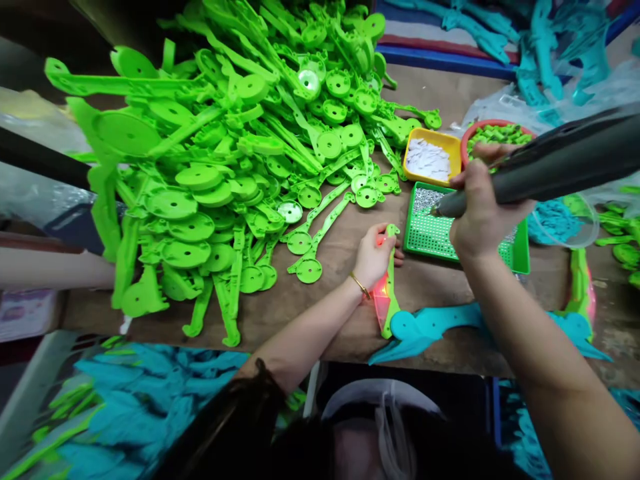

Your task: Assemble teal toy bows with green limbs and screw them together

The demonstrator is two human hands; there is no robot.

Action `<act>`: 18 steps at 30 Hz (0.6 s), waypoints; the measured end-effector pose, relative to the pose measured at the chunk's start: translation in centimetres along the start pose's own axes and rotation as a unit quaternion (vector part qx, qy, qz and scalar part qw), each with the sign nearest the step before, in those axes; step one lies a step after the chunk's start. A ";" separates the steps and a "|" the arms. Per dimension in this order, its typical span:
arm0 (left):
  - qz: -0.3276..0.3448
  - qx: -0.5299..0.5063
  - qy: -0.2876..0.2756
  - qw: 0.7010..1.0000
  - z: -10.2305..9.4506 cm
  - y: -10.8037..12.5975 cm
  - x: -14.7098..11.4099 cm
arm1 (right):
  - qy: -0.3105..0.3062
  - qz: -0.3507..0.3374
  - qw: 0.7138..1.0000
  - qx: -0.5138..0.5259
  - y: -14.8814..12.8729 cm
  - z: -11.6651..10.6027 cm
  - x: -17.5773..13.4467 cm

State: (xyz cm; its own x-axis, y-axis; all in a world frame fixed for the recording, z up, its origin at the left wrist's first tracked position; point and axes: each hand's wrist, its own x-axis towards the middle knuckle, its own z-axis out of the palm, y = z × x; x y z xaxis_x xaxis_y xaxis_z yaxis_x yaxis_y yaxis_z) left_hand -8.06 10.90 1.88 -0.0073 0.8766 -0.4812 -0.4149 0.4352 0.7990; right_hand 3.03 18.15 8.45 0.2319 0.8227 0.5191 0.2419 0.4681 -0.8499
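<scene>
My right hand (483,217) is wrapped round a dark electric screwdriver (555,160). Its tip points down over the green perforated tray (520,257), which holds small silvery screws (427,199). My left hand (374,257), wearing a gold bracelet, closes its fingers on a narrow green and pink plastic part (390,293) near its upper end. That part's lower end meets a long blue plastic piece (440,321) lying along the table's near edge. At the blue piece's other end stands another green and pink part (579,290), partly behind my right forearm.
A big heap of green plastic parts (200,180) covers the table's left. Beyond the tray are a yellow tray (455,157) of small white pieces and a red bowl (465,143) of green pieces. A clear tub (595,230) holds blue bits. Blue parts (150,400) fill a crate below.
</scene>
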 end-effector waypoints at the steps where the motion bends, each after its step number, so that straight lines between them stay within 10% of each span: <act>1: -0.004 0.002 0.003 1.000 0.0 0.0 0.0 | 0.016 0.016 1.000 0.001 0.5 0.0 -0.3; 18: 0.005 0.003 0.000 1.000 0.0 -0.3 0.1 | 0.065 -0.016 0.994 0.085 4.1 0.8 -2.0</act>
State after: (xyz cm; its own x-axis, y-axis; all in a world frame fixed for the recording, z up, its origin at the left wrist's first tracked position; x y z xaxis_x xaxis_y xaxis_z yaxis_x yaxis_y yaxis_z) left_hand -7.91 10.85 1.58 -0.0117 0.8804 -0.4740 -0.4098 0.4282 0.8054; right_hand 2.78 18.66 3.87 0.3488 0.7626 0.5447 0.0918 0.5506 -0.8297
